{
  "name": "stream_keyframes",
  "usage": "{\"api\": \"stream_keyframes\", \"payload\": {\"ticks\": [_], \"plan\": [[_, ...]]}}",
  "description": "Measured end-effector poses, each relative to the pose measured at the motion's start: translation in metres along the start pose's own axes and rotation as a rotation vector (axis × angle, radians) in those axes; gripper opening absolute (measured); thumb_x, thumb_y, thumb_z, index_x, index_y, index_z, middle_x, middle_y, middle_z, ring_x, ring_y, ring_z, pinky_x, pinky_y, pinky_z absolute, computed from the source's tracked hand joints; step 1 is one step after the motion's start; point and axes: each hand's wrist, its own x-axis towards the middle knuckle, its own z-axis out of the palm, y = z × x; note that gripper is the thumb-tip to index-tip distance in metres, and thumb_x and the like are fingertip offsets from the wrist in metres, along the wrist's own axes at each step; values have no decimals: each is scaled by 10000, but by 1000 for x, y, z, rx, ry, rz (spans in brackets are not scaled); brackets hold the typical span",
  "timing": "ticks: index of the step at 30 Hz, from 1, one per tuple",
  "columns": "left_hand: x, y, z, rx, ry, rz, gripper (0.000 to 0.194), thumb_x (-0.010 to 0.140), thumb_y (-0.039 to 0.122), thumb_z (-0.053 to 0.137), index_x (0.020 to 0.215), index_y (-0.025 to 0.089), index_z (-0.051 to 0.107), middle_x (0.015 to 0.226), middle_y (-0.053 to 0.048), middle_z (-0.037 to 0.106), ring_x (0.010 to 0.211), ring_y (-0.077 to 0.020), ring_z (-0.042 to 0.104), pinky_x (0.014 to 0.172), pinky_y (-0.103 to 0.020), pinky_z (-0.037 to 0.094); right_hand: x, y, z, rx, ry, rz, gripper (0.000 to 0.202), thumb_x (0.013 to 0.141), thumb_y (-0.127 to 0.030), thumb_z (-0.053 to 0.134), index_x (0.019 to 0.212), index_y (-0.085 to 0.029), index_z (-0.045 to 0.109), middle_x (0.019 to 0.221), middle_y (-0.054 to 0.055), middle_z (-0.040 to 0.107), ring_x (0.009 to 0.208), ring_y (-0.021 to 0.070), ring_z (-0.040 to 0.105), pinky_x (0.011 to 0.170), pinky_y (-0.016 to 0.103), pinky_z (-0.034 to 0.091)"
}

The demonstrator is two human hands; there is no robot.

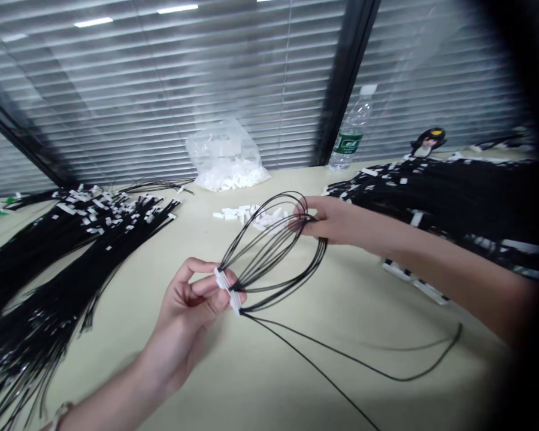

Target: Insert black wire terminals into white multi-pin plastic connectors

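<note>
Wires (321, 251) looped between your two hands

Your left hand (191, 308) pinches a white connector strip (228, 291) between thumb and fingers, out over the pale table (260, 383). Your right hand (321, 221) is farther forward and to the right, its thumb and fingers closed on the black wires where they bend round. Those wires fan out from the strip and make open loops between your hands; long loose strands trail from the strip's near end toward the lower right, one of them curving back on itself.

Beyond the loops you have a scatter of small white pieces (240, 214) on the table, and behind that a clear plastic bag (227, 158) holding more white pieces. To your left lie thick black cable bundles (74, 263) with white ends. To your right, a broad heap of black cables (480, 194) spreads past your forearm — a small dark-haired figurine (426, 143) stands at its back edge. A capped bottle (349, 136) with a green label stands near the window blinds (184, 90).
</note>
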Motion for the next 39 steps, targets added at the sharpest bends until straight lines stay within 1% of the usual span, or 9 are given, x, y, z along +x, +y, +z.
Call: {"api": "stream_keyframes", "payload": {"ticks": [4, 6, 10, 13, 16, 25, 31, 35, 39], "plan": [[7, -1, -4, -31, 146, -10, 216, 713, 87, 681, 842, 222, 572, 806, 9, 680, 763, -131, 658, 707, -200, 496, -6, -12, -1, 332, 79, 12, 495, 705, -416, 676, 1074, -247, 392, 730, -37, 525, 571, 80, 453, 524, 208, 376], [9, -2, -6, -45, 193, -24, 197, 721, 89, 673, 842, 212, 578, 805, 9, 669, 773, -112, 646, 710, -173, 495, -13, -21, 3, 314, 132, -74, 446, 728, -421, 655, 1041, -253, 385, 777, -32, 540, 656, 95, 501, 592, 217, 416], [9, -4, -7, -28, 225, -32, 184, 747, 92, 649, 854, 219, 569, 869, 11, 668, 798, -102, 645, 756, -170, 497, -37, -37, 29, -123, -22, -224, 233, 864, -456, 467, 965, -247, 492, 783, -11, 565, 698, 126, 531, 626, 261, 442], [9, -3, -7, -25, 214, -9, 194, 749, 87, 646, 854, 226, 562, 881, 14, 670, 802, -103, 649, 750, -161, 497, -55, -41, 51, -487, -100, -360, 218, 885, -415, 457, 996, -249, 544, 1001, 37, 577, 1014, 207, 506, 848, 379, 434], [11, -2, -7, -31, 211, 2, 204, 732, 90, 663, 852, 225, 568, 879, 10, 673, 799, -108, 652, 750, -167, 502, -60, -43, 60, -709, -25, -489, 166, 898, -305, 448, 923, -210, 582, 1162, 82, 503, 1200, 248, 362, 977, 452, 345], [8, -5, -7, -25, 152, -53, 201, 743, 78, 649, 858, 216, 559, 876, 17, 640, 753, -105, 647, 678, -159, 517, -33, -33, 43, -912, 359, -589, 119, 816, -108, 525, 772, -166, 619, 1216, 101, 460, 1251, 286, 290, 966, 447, 349], [9, -4, -5, -10, 151, -42, 202, 752, 71, 637, 866, 219, 559, 887, 13, 645, 763, -111, 654, 672, -149, 515, -42, -46, 36, -707, 338, -619, 170, 869, -210, 494, 787, -205, 643, 1171, 58, 475, 1196, 236, 349, 961, 394, 343], [8, -5, -7, -12, 185, -34, 208, 749, 70, 639, 873, 218, 562, 914, 3, 651, 753, -104, 653, 680, -156, 520, -59, -63, 35, -516, 371, -668, 200, 881, -302, 499, 757, -188, 609, 874, 38, 538, 843, 143, 501, 727, 275, 414], [8, -7, -8, -13, 191, -29, 216, 737, 87, 658, 881, 220, 566, 904, 2, 651, 769, -109, 655, 681, -155, 517, -69, -60, 49, -606, 130, -561, 171, 852, -343, 545, 836, -177, 580, 757, 10, 577, 664, 128, 523, 572, 251, 393]]}}
